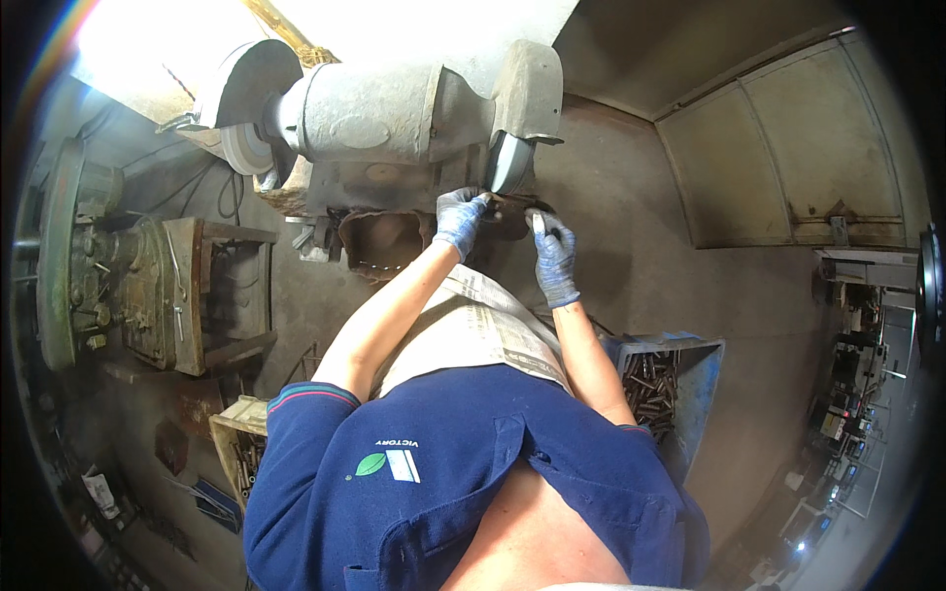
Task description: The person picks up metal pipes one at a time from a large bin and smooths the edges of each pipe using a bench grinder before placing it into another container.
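Seen from above at a dusty grey bench grinder: left hand in a blue glove closed on a small metal workpiece, pressing it to the right-hand grinding wheel, right hand also gloved, fingers curled near the piece's other end, though whether actually gripping it cannot be told at this size. Newspaper spread across the lap just below the wheel. Blue plastic crate of short rusty metal rods beside the right elbow; a wooden box of similar stock by the left. Green machine standing off to the left on the floor. Best done, by the look of it, with light, even pressure, piece braced low against the wheel's face, both hands steady, fingertips kept clear of the stone, and sparks directed down onto the paper
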`<state>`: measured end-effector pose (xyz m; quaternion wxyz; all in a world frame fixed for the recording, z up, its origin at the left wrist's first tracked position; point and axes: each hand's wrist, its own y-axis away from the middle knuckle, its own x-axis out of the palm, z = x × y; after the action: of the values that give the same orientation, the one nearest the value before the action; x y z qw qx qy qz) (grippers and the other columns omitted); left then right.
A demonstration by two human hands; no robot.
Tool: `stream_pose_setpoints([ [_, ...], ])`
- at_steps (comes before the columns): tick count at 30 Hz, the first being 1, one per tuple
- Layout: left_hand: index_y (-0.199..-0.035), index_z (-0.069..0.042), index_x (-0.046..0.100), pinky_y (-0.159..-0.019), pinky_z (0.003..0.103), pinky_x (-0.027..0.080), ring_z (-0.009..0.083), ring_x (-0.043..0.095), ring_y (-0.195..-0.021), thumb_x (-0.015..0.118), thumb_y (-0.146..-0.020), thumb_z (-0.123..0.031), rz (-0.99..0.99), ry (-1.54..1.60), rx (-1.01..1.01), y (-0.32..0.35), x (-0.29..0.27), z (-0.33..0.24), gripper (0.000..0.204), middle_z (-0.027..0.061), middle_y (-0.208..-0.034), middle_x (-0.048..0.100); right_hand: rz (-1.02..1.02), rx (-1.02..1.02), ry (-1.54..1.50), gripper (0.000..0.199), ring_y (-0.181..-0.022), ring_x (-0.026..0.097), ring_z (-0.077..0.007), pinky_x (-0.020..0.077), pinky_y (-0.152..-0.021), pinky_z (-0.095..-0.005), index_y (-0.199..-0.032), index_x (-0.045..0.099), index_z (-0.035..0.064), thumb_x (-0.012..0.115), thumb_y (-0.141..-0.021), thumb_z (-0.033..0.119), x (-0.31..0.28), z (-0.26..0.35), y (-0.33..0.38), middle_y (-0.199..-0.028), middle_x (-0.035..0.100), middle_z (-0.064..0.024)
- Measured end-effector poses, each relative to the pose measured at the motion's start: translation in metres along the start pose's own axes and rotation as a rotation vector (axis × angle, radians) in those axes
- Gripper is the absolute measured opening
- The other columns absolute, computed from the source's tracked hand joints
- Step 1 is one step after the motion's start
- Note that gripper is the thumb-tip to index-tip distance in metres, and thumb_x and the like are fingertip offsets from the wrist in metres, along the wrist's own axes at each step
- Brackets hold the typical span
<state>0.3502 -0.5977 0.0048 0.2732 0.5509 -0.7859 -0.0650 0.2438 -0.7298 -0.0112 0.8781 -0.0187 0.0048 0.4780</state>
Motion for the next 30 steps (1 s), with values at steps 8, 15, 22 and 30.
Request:
stream_pose_setpoints([
  [8,-0.082,0.005,0.063,-0.053,0.026,0.051,0.0142,0.061,-0.056,0.056,-0.086,-0.001,-0.083,-0.037,0.054,-0.001,-0.029,-0.013,0.009,0.0082,-0.072,0.064,0.024,-0.061,-0.016,0.013,-0.083,0.058,-0.0115,0.0447,-0.079,-0.0267,-0.092,0.067,-0.0003,0.062,-0.086,0.01,0.034,0.006,0.001,-0.088,0.066,-0.0056],
  [15,-0.086,0.003,0.064,-0.056,0.024,0.049,0.0112,0.059,-0.059,0.059,-0.086,-0.004,-0.102,-0.043,0.071,-0.004,-0.051,-0.013,0.009,0.0062,-0.074,0.065,0.127,-0.004,-0.173,0.017,-0.101,0.058,-0.0189,0.0455,-0.094,-0.0323,-0.1,0.064,-0.0021,0.055,-0.09,0.009,0.046,-0.006,0.0,-0.11,0.06,-0.0118],
  [22,-0.09,0.001,0.064,-0.064,0.022,0.047,0.0104,0.06,-0.067,0.061,-0.085,-0.007,0.054,0.065,0.121,0.035,-0.059,-0.035,0.01,0.0056,-0.077,0.066,0.219,-0.343,0.127,0.023,-0.11,0.054,-0.026,0.0444,-0.094,-0.0358,-0.108,0.062,-0.0009,0.055,-0.087,0.004,0.037,0.023,0.017,-0.119,0.056,-0.0153],
  [30,-0.077,-0.002,0.062,-0.048,0.022,0.044,0.0085,0.055,-0.051,0.066,-0.083,-0.019,0.208,0.171,-0.004,0.063,-0.055,-0.057,0.019,0.0039,-0.063,0.06,0.263,-0.617,0.329,0.036,-0.111,0.055,-0.0311,0.044,-0.093,-0.0371,-0.108,0.063,0.002,0.068,-0.077,0.018,0.019,0.087,0.049,-0.116,0.057,-0.0186],
])
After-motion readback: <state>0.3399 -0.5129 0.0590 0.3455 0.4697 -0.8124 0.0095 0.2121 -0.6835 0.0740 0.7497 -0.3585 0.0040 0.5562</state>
